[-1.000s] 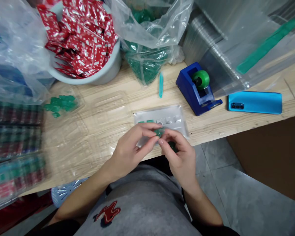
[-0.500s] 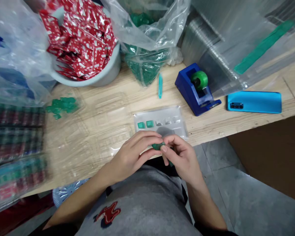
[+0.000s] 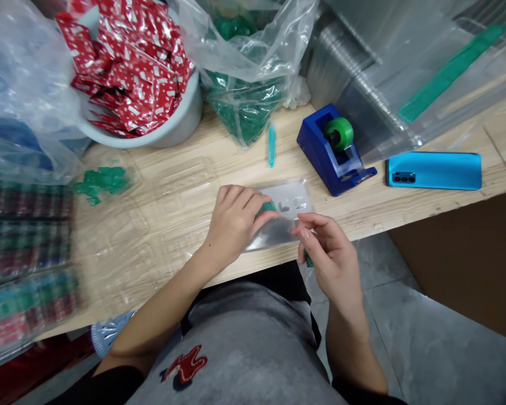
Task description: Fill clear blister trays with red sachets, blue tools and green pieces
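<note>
My left hand reaches over a clear plastic tray with small moulded pockets. Its thumb and fingers are closed around a small green piece at the pocket row; whether the piece sits fully in its pocket I cannot tell. The hand covers the tray's left part. Just off the tray's right edge is my right hand, thumb and forefinger close together. Below them, its curled fingers hold another green piece, mostly hidden.
Behind the tray stand a blue tape dispenser, a teal pen-like stick and a bag of green pieces. A tub holds red packets. A blue phone lies right; loose green pieces and clear trays lie left.
My left hand has moved forward and left from in front of my body onto the tray with a green piece. My right hand has drawn apart from it, to the right.
</note>
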Motion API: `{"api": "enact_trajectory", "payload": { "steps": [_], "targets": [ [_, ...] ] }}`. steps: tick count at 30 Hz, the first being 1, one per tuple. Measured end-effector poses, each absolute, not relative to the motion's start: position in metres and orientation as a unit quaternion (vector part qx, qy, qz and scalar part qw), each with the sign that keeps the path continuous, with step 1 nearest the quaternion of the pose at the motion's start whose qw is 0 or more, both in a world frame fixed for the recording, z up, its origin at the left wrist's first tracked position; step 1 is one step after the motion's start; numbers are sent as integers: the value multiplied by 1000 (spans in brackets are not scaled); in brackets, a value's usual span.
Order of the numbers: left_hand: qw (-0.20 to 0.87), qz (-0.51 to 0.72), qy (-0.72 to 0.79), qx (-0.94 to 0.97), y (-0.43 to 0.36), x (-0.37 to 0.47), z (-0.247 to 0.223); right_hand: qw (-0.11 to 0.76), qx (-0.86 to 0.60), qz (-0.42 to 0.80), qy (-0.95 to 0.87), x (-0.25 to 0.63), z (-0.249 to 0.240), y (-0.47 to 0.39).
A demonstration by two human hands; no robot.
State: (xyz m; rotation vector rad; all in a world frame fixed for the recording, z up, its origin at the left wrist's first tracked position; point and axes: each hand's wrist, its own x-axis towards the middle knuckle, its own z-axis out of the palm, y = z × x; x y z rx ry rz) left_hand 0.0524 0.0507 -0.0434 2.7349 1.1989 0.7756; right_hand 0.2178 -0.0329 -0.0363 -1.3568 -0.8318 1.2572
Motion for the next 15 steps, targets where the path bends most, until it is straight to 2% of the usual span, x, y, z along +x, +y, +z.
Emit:
{"api": "enact_trajectory", "payload": {
  "steps": [3,10,15],
  "targets": [
    [31,227,382,895,47,53,-39,540,-557,554,-303,218,-35,-32],
    [44,204,375,903,49,52,-39,538,-432,715,-112,228,-24,-23],
    [88,243,373,891,39,52,-24,543,-370,751,-70,221,-25,-22]
  ]
}}
